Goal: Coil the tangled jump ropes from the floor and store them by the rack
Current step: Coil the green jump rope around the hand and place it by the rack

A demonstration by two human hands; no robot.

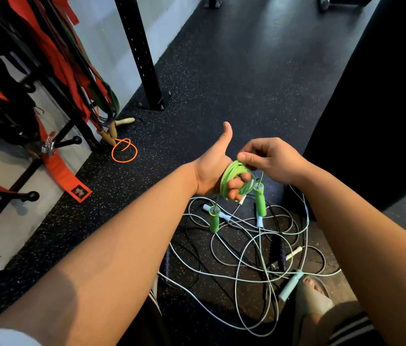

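The job is partly done. 1 rope, the green rope [230,174], is off the floor [222,83] and wound into a tight coil of several loops, held in the air above the pile, near the middle of the view. The left hand [212,168] carries it: the fingers are curled through the loops and grip them, and the thumb stands straight up, clear of the rope. The right hand [272,159] pinches the top of the coil between thumb and forefinger, with its other fingers loosely bent. The 2 green handles [214,221] hang below the coil on short free ends, so the winding looks almost finished; I judge that only the ends need securing before this rope can go to the rack [137,51].

Much is left. Below the hands, on the near right of the floor, lies the tangle [244,273]: pale blue and whitish cords crossing in wide loops, with at least 1 black cord threaded through. A pale blue handle [289,284] and a dark handle [278,253] lie in it. How many ropes it holds I cannot tell. None of it is coiled.

At far left, at the foot of the rack, an orange rope [124,151] with wooden handles lies in 1 loose loop. Whether it counts as stored I cannot say.
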